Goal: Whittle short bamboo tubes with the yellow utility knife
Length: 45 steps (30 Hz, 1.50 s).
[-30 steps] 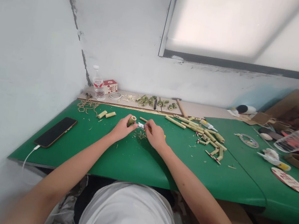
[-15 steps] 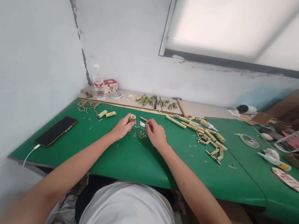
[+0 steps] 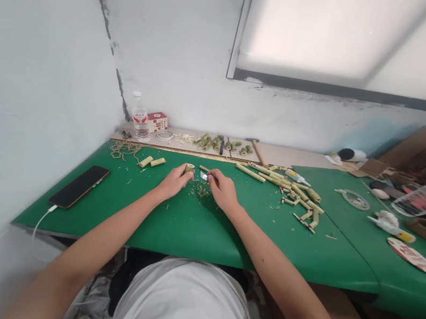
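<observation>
My left hand (image 3: pixel 174 180) grips a short piece of bamboo tube (image 3: pixel 189 168), holding it with its open end up over the green table (image 3: pixel 185 226). My right hand (image 3: pixel 224 190) is closed round a small knife (image 3: pixel 204 177), whose bright blade points left at the tube. Fine bamboo shavings (image 3: pixel 202 192) lie on the table between both hands.
A black phone (image 3: pixel 79 186) on a white cable lies at the left. Two short bamboo pieces (image 3: pixel 152 162) and a cord (image 3: pixel 122 149) lie beyond it. Several bamboo sticks (image 3: pixel 289 190) are scattered at the right. A water bottle (image 3: pixel 140 118) and a red box (image 3: pixel 157 122) stand by the wall.
The left hand has turned the bamboo tube more upright and lifted it slightly. Both hands stay in about the same place.
</observation>
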### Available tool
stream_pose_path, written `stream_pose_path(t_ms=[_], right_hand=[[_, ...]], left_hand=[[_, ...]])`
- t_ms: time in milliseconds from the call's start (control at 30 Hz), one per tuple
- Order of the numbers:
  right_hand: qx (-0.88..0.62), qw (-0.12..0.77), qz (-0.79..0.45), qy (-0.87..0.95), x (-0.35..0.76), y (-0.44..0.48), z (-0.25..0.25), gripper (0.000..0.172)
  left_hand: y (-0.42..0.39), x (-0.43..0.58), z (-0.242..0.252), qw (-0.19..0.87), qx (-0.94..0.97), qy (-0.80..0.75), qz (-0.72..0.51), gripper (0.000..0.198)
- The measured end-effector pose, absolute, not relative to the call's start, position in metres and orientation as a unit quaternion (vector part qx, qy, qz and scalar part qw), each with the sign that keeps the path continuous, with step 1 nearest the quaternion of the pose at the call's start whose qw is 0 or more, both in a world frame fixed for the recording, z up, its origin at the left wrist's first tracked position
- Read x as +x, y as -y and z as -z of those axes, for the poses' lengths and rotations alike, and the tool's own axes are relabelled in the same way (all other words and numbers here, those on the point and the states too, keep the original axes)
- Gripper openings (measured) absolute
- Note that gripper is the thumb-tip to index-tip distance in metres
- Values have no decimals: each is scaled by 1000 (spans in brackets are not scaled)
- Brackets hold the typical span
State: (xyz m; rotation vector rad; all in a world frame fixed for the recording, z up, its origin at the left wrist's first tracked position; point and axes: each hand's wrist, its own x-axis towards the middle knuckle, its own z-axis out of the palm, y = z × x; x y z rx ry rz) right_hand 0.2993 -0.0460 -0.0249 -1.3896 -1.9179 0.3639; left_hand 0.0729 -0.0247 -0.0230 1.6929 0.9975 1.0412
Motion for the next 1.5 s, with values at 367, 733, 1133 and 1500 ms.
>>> stream_pose_path(t_ms=[367, 733, 1133, 1500], right_hand=[[-507, 368, -137, 767, 298, 46, 29, 35], [-463, 319, -139, 816, 292, 52, 23, 18], [-444, 318, -135, 827, 294, 53, 25, 16], [-465, 332, -146, 807, 290, 56, 22, 28]], left_hand=[[20, 76, 19, 561, 630, -356, -402, 34], [28, 78, 18, 544, 679, -350, -346, 57], [28, 78, 21, 426, 756, -368, -336, 56], [27, 80, 20, 381, 761, -392, -349, 57]])
